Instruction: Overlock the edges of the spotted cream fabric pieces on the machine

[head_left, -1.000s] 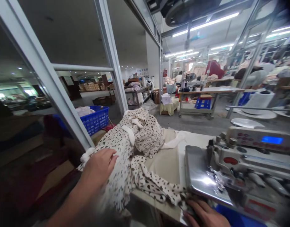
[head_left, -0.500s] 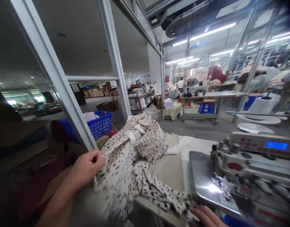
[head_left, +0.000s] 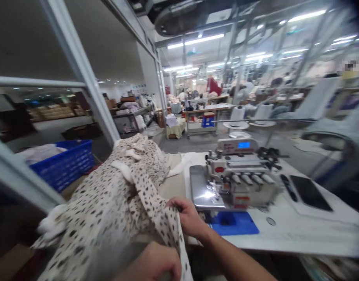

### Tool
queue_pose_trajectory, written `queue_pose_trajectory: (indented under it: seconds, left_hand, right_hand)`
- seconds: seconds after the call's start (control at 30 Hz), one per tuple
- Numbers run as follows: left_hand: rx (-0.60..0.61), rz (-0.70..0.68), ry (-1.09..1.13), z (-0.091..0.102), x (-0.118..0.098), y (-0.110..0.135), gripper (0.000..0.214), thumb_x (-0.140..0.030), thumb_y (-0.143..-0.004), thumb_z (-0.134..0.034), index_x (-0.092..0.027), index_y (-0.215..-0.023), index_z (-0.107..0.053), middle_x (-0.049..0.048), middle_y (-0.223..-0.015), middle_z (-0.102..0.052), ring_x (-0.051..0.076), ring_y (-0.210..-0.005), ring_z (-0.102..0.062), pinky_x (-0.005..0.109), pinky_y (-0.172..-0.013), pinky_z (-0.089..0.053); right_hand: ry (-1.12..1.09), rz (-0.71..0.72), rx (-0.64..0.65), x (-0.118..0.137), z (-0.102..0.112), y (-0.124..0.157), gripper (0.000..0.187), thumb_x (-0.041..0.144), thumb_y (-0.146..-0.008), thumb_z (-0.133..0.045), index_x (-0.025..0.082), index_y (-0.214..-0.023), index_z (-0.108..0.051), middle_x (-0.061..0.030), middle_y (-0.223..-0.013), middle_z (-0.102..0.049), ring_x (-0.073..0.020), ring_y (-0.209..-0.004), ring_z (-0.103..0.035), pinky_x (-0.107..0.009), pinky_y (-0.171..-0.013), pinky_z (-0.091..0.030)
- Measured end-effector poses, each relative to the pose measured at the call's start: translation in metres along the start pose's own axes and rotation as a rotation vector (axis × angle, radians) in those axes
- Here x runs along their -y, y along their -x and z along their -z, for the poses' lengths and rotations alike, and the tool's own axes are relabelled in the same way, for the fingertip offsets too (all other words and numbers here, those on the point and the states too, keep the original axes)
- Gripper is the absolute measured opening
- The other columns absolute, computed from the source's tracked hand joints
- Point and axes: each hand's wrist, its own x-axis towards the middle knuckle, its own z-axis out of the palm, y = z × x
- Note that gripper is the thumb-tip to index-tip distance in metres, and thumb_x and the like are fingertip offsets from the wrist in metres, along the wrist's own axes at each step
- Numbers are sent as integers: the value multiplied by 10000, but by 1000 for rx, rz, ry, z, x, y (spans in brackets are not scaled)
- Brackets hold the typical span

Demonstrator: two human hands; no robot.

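Observation:
A large heap of cream fabric with dark spots (head_left: 88, 199) is piled at the left end of the sewing table. From it a strip of the same spotted fabric (head_left: 151, 195) runs down towards the front edge. My right hand (head_left: 187, 216) pinches the strip's upper part between thumb and fingers. Lower down, my left hand (head_left: 156, 261) is closed at the edge of the same strip, partly cut off by the frame and blurred. Just right of the hands stands an overlock sewing machine (head_left: 238, 171) with a shiny metal plate (head_left: 201, 187) on its left.
A phone (head_left: 311, 193) lies on the white tabletop (head_left: 296, 234) at the right. A blue tray (head_left: 238, 224) sits below the machine. Left of the heap are a metal post (head_left: 82, 74) and a blue basket (head_left: 65, 160). Thread cones (head_left: 237, 113) stand behind the machine.
The view has swung right. My right hand has lifted the spotted strip from beside the machine plate. My left hand has left the heap's left side and come over to the strip.

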Motion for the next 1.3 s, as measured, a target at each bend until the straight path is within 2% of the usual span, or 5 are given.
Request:
queue_pose_trajectory:
  seconds: [0.47, 0.63, 0.87, 1.1, 1.3]
  left_hand:
    - [56, 312, 408, -71, 50, -121, 336, -461, -719, -718, -151, -805, -618, 14, -645, -640, 86, -437, -509, 191, -405, -391]
    - [-15, 309, 407, -106, 56, -143, 344, -446, -699, -742, -156, -838, -622, -53, -562, -548, 76, -391, -445, 199, -395, -365]
    - [-162, 13, 98, -113, 57, -141, 179, -318, -746, -728, -174, -805, -641, -16, -701, -640, 127, -618, -565, 218, -576, -428]
    - [-382, -150, -353, -74, 70, -115, 145, -143, -827, -541, -198, -909, -648, 47, -880, -672, 185, -781, -617, 302, -735, -481]
    - [31, -317, -805, -65, 91, -103, 275, -145, -739, -699, -203, -1006, -666, 95, -1087, -650, 277, -1033, -563, 408, -911, -463]
  right_hand:
    - [1227, -434, -588, 40, 262, 168, 174, 289, -748, -535, 188, -764, -676, -23, -686, -641, -216, -698, -607, -306, -668, -443]
    - [1515, -554, -696, 45, 231, 162, 489, 233, -835, -488, 196, -1308, -605, -166, -1197, -641, -292, -873, -681, -378, -672, -493]
    - [711, -59, -207, 28, 139, 121, 409, 240, -834, -610, 232, -1239, -666, -100, -1182, -705, -259, -1083, -649, -395, -938, -508]
    - [544, -185, -385, 10, 140, 101, 143, 304, -836, -645, 185, -850, -724, -29, -802, -719, -206, -784, -645, -312, -745, -508]
    - [495, -158, -587, 11, 136, 106, 211, 317, -837, -609, 174, -958, -705, -16, -721, -675, -163, -602, -573, -273, -579, -480]
